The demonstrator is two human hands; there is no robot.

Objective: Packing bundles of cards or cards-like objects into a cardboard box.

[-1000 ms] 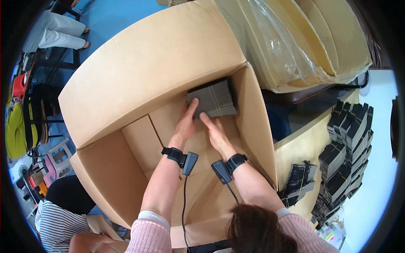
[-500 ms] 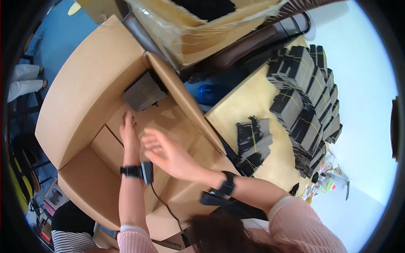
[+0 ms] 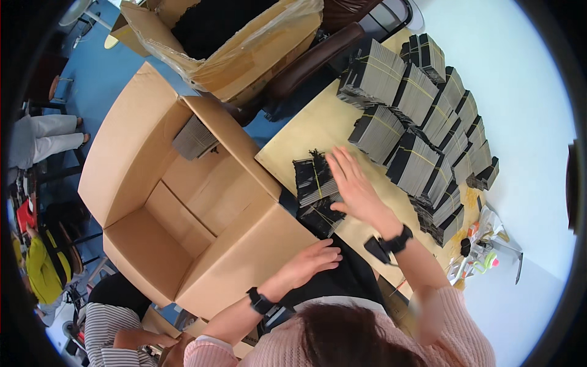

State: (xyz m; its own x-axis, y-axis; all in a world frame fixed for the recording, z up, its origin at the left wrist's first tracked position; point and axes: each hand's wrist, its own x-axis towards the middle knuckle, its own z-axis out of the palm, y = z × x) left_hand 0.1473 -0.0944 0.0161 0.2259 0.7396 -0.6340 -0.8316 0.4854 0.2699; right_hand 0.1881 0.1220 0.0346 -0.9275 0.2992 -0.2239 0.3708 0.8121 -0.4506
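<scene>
The bundle of flat black packets (image 3: 313,178), bound with a pale band, lies on the tan table (image 3: 293,147) near its edge beside the box, within easy reach; a second, looser bundle (image 3: 321,215) lies just below it; the right hand (image 3: 354,186) hovers over them with fingers spread and flat, grasping nothing; the left hand (image 3: 309,262) rests open on the near flap of the large cardboard box (image 3: 183,202), apparently steadying it, and holds nothing; both wrists carry dark bands. The box stands open with its flaps folded out; one grey-black bundle in the box (image 3: 194,137) sits in its far corner against the wall. Farther right on the table many similar black stacks (image 3: 422,122), each banded, stand in close rows. Beyond the box another carton (image 3: 244,55), lined with clear plastic, lies open.
</scene>
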